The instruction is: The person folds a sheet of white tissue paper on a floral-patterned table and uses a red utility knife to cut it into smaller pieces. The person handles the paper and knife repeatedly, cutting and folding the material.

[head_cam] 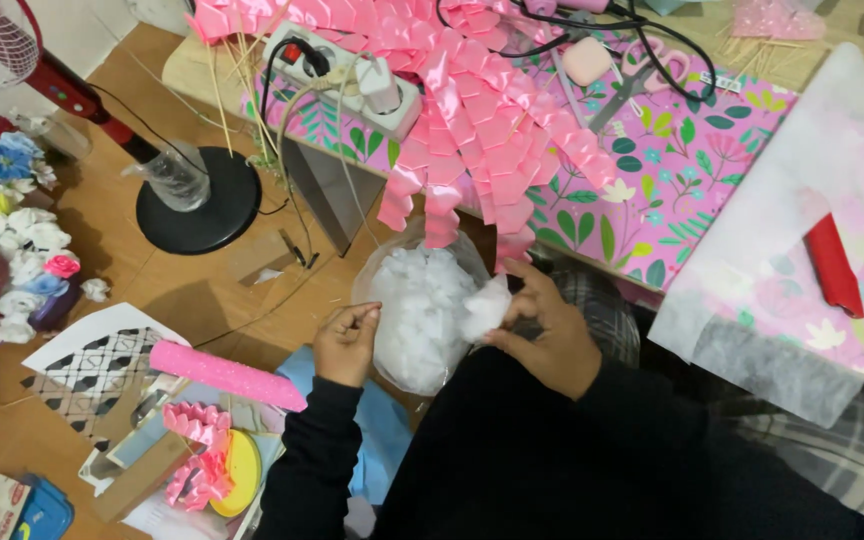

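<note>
White tissue wad pinched in right hand fingers just over open clear bag on the lap below bench edge, left hand fingers pinching bag rim, steadying it.

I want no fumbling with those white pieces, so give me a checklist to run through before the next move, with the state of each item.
1. Right hand has a white piece pinched in its fingers: ok.
2. Left hand free of bulky things: ok; its fingertips are pinched together, and whether something thin sits between them cannot be told.
3. Clear bag of white pieces open and between both hands: ok.
4. Pink ribbons hanging off the table edge stay clear of the bag: not ok, their ends dangle right above it.
5. Scissors within sight on the flowered table cover: ok.
6. Pink roll lying beside the left hand, not underfoot: ok.
</note>
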